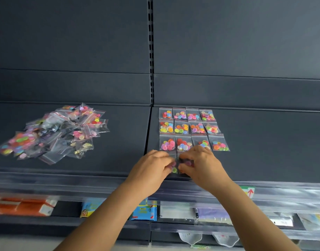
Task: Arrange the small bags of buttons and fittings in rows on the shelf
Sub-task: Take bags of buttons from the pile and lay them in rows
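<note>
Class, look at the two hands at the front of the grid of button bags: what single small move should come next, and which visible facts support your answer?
Probably lay the bag flat at the front left, starting a fourth row. Both the left hand and the right hand pinch it just in front of three neat rows of four bags, while the loose pile still waits on the shelf.

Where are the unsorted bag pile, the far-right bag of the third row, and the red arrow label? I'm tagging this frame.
unsorted bag pile (54, 132): head view, middle of the heap.
far-right bag of the third row (219, 143): head view, bag's centre.
red arrow label (249, 192): head view, on the arrow.
</note>
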